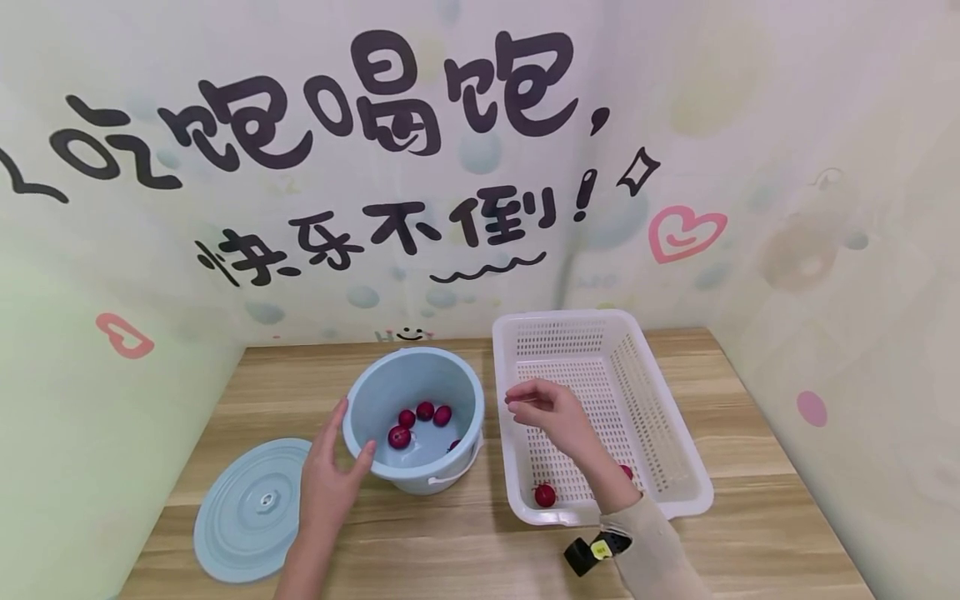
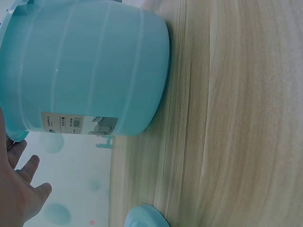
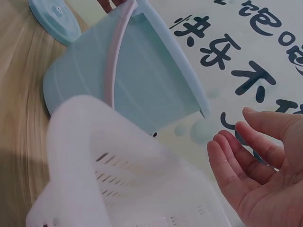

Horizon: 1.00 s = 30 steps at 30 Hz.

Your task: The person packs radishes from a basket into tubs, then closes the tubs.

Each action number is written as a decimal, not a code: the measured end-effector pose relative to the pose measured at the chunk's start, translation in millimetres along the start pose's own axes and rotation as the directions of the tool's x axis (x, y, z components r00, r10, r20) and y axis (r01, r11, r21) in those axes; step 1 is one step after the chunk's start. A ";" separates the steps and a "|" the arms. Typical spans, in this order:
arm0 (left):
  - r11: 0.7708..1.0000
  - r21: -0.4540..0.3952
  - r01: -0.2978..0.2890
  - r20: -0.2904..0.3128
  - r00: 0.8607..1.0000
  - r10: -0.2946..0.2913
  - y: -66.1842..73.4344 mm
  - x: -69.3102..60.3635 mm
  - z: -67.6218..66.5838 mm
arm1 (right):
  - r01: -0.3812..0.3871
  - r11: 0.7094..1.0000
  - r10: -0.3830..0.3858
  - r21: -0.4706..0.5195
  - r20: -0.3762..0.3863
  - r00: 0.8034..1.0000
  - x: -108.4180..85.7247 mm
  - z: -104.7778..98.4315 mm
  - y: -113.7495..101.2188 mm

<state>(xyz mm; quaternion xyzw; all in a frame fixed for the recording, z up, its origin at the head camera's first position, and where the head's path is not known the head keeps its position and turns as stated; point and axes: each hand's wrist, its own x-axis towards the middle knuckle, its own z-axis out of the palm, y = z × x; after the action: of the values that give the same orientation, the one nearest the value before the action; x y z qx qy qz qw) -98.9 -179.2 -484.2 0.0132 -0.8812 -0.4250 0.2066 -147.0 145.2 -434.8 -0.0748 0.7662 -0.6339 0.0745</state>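
Over the left long side of the white basket (image 1: 637, 392), the right hand (image 1: 553, 414) hangs with its grip slack, fingers gently bent, nothing visible between thumb and fingertips. The relation that matters is from this hand to the two red fruits that show in the basket: the nearer fruit (image 1: 545, 496) lies at six o'clock from it, the other fruit (image 1: 625, 472) at about four o'clock, partly hidden by the forearm. The right hand is the closer of the two to both. The fruits look round, with no clear long axis; the basket's own runs roughly from half past eleven to half past five.

At nine o'clock from the right hand stands the blue bucket (image 1: 390, 392), upright on the tabletop (image 1: 465, 550). The left hand (image 1: 328, 477) is at the bucket's eight o'clock side, thumb and fingers spread beside the rim; its grip is loose, and whether it touches cannot be told.

Counted: one bucket, one basket, one blue lid (image 1: 255, 508) lying at eight o'clock from the bucket, and seven visible fruits, five inside the bucket, one of those partly hidden by the rim, and two in the basket.
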 end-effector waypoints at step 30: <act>1.000 0.002 0.001 0.002 1.000 -0.001 1.4 0.2 -0.1 | -0.101 0.994 0.101 -0.030 -0.011 0.995 -16.1 -18.0 35.0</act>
<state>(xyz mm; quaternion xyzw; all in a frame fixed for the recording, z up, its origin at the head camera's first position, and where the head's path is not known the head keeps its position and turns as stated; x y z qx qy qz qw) -98.8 -178.5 -483.1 0.0135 -0.8819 -0.4241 0.2057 -135.8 172.4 -465.5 -0.0340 0.7790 -0.6177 0.1017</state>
